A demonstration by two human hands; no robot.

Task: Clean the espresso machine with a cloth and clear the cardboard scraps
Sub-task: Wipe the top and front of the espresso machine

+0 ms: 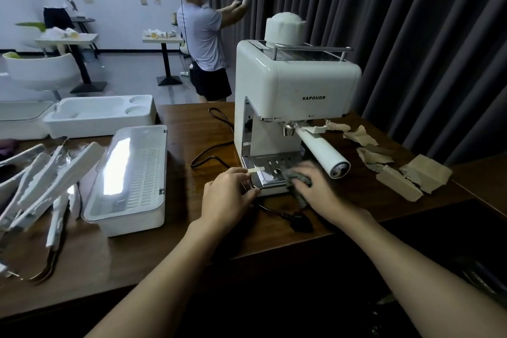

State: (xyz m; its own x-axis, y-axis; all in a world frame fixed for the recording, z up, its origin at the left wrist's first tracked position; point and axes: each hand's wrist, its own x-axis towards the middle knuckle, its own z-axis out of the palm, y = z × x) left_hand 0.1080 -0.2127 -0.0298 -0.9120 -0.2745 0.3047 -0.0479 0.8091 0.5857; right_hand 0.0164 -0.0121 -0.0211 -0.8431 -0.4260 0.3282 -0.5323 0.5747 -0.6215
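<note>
head view: both forearms reach forward over the counter. the left hand curls its fingers round the front left corner of the drip tray of the espresso machine. the right hand, blurred, clutches the grey cloth on the tray. cardboard scraps lie to the machine's right.

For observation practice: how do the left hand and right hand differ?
The right hand grips a cloth and is blurred; the left hand has no cloth and looks sharp. The left hand grips the drip tray at its left corner; the right hand covers its right side. Both are bare.
</note>
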